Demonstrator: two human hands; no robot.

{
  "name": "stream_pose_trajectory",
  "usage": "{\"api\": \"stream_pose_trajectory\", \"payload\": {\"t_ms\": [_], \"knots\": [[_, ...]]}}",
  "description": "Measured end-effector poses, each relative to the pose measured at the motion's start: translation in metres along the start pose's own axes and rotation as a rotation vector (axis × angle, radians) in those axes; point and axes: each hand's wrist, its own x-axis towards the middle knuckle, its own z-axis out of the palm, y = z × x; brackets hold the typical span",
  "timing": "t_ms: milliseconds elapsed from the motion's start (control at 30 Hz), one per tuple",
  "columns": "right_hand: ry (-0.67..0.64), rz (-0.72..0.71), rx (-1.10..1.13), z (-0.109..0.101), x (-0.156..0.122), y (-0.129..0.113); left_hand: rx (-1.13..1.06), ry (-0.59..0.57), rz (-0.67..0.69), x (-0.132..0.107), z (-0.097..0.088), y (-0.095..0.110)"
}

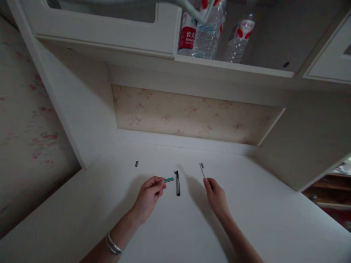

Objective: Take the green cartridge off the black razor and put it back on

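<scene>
My left hand [150,193] pinches a green and black razor cartridge [169,179] between thumb and fingers, its far end pointing right. In my right hand [215,195] is a thin white toothbrush [202,170], gripped low on the handle, with its dark-bristled head up and away from me. Between the hands a black razor handle [178,184] without a cartridge lies lengthwise on the white desk [170,233]. A second small green and black cartridge [136,163] rests farther back, left of my left hand.
Above the desk runs a white shelf [236,68] holding plastic bottles [239,40] with red labels. White side panels [79,98] enclose the desk left and right. A pale cable or tube [189,8] crosses the top of the view.
</scene>
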Motion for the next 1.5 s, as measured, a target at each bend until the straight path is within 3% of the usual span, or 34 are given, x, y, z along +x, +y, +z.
{"api": "stream_pose_trajectory", "payload": {"t_ms": [200,367,533,633,767,833,933,1000,1100,1500], "knots": [[0.047,0.058,-0.705,-0.038,0.021,0.045,0.047,-0.011,-0.039,-0.002,0.000,-0.004],[-0.001,0.213,-0.818,-0.044,0.023,0.055,0.070,-0.028,-0.063,-0.002,0.000,-0.006],[0.012,0.259,-0.821,-0.043,0.022,0.057,0.083,-0.052,-0.071,-0.002,0.001,-0.005],[0.078,0.197,-0.765,-0.043,0.023,0.052,0.104,-0.071,-0.083,-0.004,0.002,-0.004],[0.127,-0.048,-0.311,-0.030,0.010,0.022,0.155,-0.086,-0.105,-0.006,0.005,-0.005],[0.022,-0.202,-0.053,-0.019,-0.004,-0.002,0.187,-0.090,-0.114,-0.006,0.005,-0.006],[-0.225,-0.394,0.136,-0.004,-0.027,-0.040,0.232,-0.099,-0.118,-0.007,0.006,-0.010],[-0.312,-0.494,0.158,0.002,-0.036,-0.059,0.252,-0.108,-0.123,-0.007,0.006,-0.012],[-0.341,-0.591,0.116,0.008,-0.039,-0.069,0.271,-0.118,-0.133,-0.009,0.008,-0.014],[-0.250,-0.673,-0.026,0.002,-0.038,-0.060,0.335,-0.167,-0.193,-0.012,0.012,-0.020]]}}
